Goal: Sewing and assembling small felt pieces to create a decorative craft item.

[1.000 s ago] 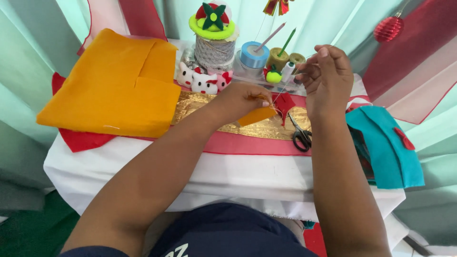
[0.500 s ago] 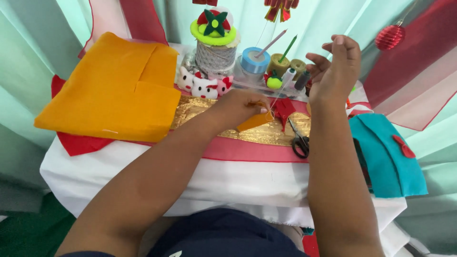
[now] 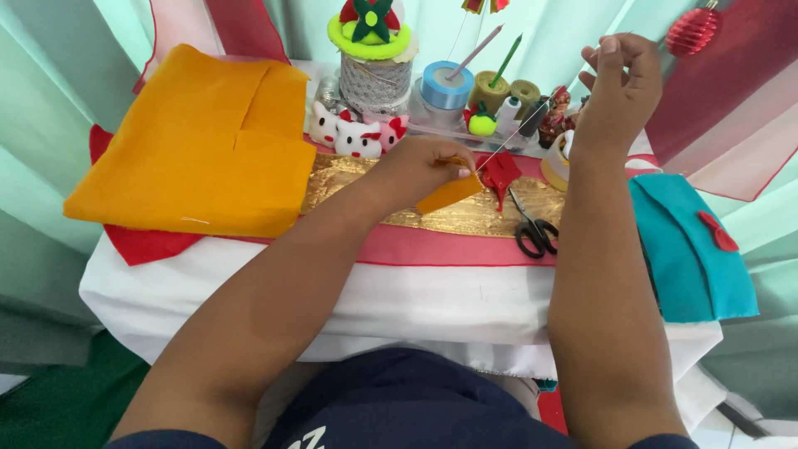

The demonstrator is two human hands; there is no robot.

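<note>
The biggest thing on the white-draped table (image 3: 399, 308) is the folded orange felt sheet (image 3: 199, 150), lying flat at the left on a red cloth, well apart from the work. At the right edge lies a teal felt piece (image 3: 690, 249) with a small red bow shape on it. Down the middle runs a strip of gold glitter fabric (image 3: 465, 218), and on it rest black-handled scissors (image 3: 534, 233), untouched. At the back stand a lace ribbon spool (image 3: 371, 79) topped with a felt ornament, a blue ribbon roll (image 3: 446, 85) and a row of small white cat figures (image 3: 353, 135). The left hand (image 3: 424, 166) is closed in a pinch on a small orange felt cutout (image 3: 449, 194), held just above the gold strip with a small red felt piece (image 3: 500, 173) just beside it; whether the two are joined I cannot tell. The right hand (image 3: 619, 83) is raised high near the back, fingertips pinched narrow on the end of a thin thread (image 3: 519, 137) that runs taut down to the felt; a needle is too small to make out. The cutout looks very light, soft and floppy, not fragile or slippery; I judge it is best pinched flat close to the stitch point so that it does not fold or pucker under the pull of the thread.
</note>
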